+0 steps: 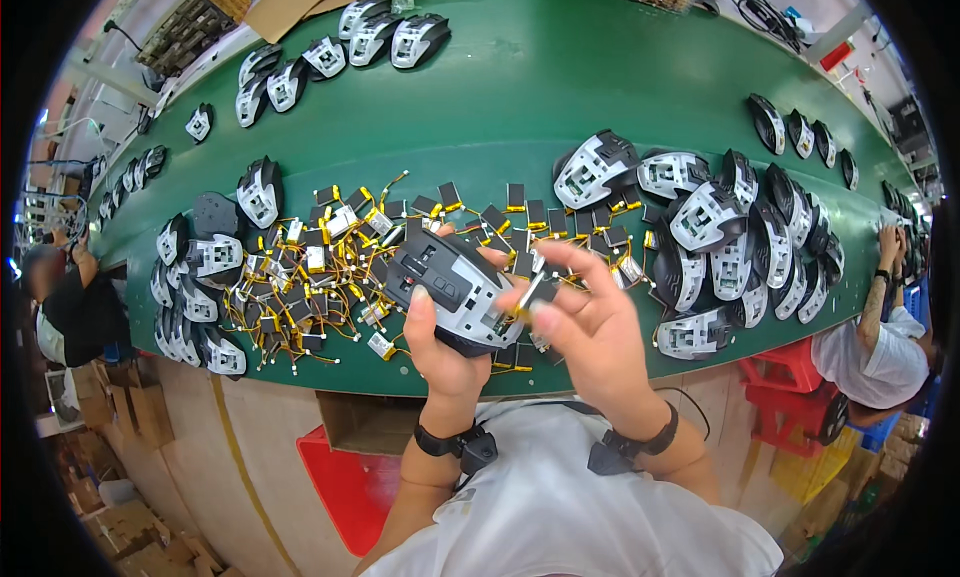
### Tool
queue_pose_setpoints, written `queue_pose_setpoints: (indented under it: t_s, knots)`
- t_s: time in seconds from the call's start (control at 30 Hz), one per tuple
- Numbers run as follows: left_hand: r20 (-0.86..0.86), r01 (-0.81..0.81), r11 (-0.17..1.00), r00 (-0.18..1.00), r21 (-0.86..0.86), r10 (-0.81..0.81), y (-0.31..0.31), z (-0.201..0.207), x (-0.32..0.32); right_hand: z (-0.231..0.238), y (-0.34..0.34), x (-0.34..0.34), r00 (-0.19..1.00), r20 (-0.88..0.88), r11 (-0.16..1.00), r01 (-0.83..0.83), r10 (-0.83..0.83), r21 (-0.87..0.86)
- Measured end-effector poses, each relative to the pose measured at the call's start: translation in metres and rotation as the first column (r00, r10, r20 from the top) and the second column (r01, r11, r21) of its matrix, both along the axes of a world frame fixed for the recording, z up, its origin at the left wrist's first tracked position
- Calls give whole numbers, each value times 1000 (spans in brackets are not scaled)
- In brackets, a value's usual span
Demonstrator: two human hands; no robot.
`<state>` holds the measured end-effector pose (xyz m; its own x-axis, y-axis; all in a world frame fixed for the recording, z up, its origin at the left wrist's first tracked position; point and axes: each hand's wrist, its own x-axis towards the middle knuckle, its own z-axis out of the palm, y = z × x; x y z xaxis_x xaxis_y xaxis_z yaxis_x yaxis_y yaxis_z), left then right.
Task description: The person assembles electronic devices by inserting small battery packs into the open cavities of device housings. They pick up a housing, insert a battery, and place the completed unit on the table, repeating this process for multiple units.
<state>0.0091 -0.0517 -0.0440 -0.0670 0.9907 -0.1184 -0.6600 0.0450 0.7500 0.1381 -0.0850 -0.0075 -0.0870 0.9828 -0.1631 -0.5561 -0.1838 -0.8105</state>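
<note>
presently we grasp the mouse shell [470,302] in our left hand [447,355], tilted above the green counter [600,67], close to its near edge, while our right hand [600,342] pinches a small battery pack [542,291] between thumb and fingers, just beside the shell's right end. from here, we judge, the pack could slip out, since only fingertips seem to hold it; its leads, blurred to us, could snag on the shell's cutouts. a slack left thumb could drop the shell onto the heaped batteries [285,312] below. the shell looks silver-grey and black, with angular openings and a dark panel.
</note>
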Motion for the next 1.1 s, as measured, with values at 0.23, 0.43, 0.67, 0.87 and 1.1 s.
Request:
queue_pose_setpoints:
  t_s: [0.23,0.43,0.67,0.87,1.1]
  knots:
    - [87,135,990,986,49,-139,2,-6,-10,-22,-14,2,876,470,970,-5,-113,243]
    - [134,114,993,985,-6,-112,5,0,-5,-4,-10,4,760,637,930,-130,-129,343]
    - [166,173,984,972,-29,-166,7,4,-1,-8,5,22,424,710,632,-333,-563,700]
    - [290,281,950,928,-134,-234,11,0,-6,-6,15,35,388,706,471,-545,-592,694]
    - [271,303,946,926,-118,-263,12,-7,-7,2,20,39,313,791,508,-629,-526,588]
